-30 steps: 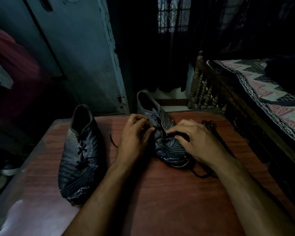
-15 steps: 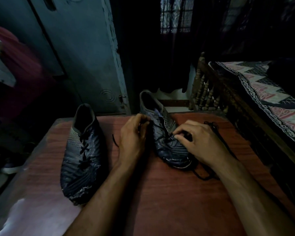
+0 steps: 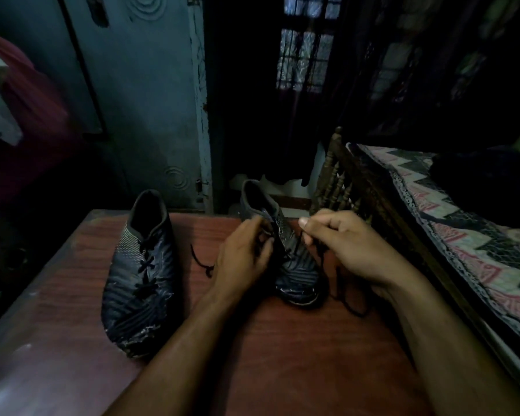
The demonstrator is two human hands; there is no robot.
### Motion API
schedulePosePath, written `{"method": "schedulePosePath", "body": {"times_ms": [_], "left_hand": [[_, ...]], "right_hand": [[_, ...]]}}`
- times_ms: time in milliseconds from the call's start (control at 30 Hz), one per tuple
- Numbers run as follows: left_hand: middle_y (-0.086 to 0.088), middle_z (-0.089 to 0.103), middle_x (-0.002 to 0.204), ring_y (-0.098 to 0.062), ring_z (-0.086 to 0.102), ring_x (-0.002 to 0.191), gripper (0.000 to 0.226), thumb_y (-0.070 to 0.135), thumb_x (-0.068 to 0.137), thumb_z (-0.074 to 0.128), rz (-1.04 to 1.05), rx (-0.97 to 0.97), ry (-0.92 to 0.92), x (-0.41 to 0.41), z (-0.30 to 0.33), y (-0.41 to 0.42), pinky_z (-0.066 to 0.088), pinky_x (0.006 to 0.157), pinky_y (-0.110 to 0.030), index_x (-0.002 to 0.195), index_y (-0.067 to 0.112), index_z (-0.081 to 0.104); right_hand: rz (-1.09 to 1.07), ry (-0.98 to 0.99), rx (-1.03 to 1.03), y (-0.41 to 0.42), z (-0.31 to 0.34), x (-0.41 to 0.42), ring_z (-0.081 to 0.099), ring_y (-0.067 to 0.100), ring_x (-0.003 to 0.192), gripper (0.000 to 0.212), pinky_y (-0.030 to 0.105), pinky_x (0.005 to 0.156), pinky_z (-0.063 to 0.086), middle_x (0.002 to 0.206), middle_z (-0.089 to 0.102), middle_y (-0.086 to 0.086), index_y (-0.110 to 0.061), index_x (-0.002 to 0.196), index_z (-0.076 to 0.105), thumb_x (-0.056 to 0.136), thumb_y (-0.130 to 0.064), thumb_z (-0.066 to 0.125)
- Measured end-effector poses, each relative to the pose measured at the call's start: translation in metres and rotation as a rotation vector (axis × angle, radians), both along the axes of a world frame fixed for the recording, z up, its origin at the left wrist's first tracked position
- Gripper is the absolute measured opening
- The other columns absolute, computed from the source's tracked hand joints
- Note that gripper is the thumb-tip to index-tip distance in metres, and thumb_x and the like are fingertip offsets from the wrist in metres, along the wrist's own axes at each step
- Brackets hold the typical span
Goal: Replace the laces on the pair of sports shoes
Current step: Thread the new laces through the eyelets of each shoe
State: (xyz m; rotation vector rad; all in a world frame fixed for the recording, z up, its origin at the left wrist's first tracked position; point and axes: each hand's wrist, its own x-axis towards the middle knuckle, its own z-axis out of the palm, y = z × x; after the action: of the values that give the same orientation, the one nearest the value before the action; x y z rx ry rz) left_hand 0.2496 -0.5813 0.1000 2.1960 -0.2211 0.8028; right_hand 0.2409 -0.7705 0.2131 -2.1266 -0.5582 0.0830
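Two dark sports shoes stood on the desk, toes toward the person. The left shoe lay alone, well apart from both hands, with a black lace criss-crossed up its front. The right shoe sat between the two hands, its heel opening toward the far edge of the desk.

Two bare hands worked at that shoe. The left hand rested against its near side, fingers curled at the eyelet row; its grip seemed closed on a strand of the black lace, though the dim light made the exact pinch hard to read. The right hand hovered just beside the shoe's other flank, thumb and forefinger pinched narrow on the lace, the remaining fingers curled under. One loose end of lace trailed on the desk left of the left hand; more slack looped on the wood beneath the right wrist.

The desk was reddish-brown wood grain, with a pale glare at its near left corner. The room was dark: a blue-grey door behind the left shoe, a barred window beyond, and one bed on the right with a turned wooden rail and a zigzag-patterned cover.
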Motion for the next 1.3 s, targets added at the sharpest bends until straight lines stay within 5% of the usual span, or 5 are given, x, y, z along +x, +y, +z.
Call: {"method": "schedulePosePath", "body": {"times_ms": [300,433,633,967,1300], "left_hand": [[0.005,0.065,0.099,-0.018,0.064,0.087,0.017,0.021,0.094,0.063,0.037,-0.131,0.000,-0.006,0.002,0.005,0.054,0.075,-0.043,0.108,0.021,0.053],[0.010,0.066,0.097,-0.016,0.068,0.085,0.012,0.028,0.104,0.048,-0.031,-0.312,0.006,-0.007,0.002,0.008,0.056,0.077,-0.040,0.111,0.038,0.053],[-0.011,0.071,0.100,-0.018,0.067,0.064,0.051,0.051,0.106,0.031,-0.431,-1.468,0.219,-0.008,0.030,0.021,0.054,0.057,-0.028,0.122,0.015,0.063],[0.010,0.072,0.095,-0.004,0.067,0.083,0.027,0.041,0.096,0.065,-0.106,-0.062,-0.078,0.001,0.001,0.007,0.055,0.071,-0.028,0.111,0.024,0.078],[0.010,0.055,0.096,-0.008,0.055,0.081,0.021,0.039,0.099,0.062,0.274,0.022,0.010,-0.001,0.003,0.018,0.045,0.062,-0.028,0.109,0.028,0.077]], "right_hand": [[0.255,0.066,0.470,0.049,0.063,-0.022,0.070,0.025,0.104,0.022,0.037,0.098,0.054,0.107,0.075,0.015,-0.005,0.095,0.075,0.100,-0.018,0.058],[0.291,0.050,0.444,0.070,0.079,-0.022,0.067,0.020,0.077,0.024,0.026,0.070,0.055,0.087,0.075,0.007,-0.006,0.096,0.072,0.100,0.000,0.049],[0.136,-0.446,-0.260,0.065,0.071,0.010,0.066,-0.003,0.079,0.015,0.018,0.075,0.048,0.081,0.073,-0.011,-0.028,0.098,0.073,0.095,-0.017,0.065],[-0.149,-0.464,-0.546,0.001,0.014,0.029,0.064,0.009,0.084,0.006,0.031,0.074,0.053,0.090,0.071,-0.008,-0.029,0.094,0.071,0.095,-0.033,0.066],[-0.084,0.291,1.061,0.001,-0.005,0.007,0.062,0.022,0.070,0.028,0.041,0.076,0.053,0.071,0.060,0.007,-0.013,0.069,0.049,0.095,-0.014,0.037]]}}
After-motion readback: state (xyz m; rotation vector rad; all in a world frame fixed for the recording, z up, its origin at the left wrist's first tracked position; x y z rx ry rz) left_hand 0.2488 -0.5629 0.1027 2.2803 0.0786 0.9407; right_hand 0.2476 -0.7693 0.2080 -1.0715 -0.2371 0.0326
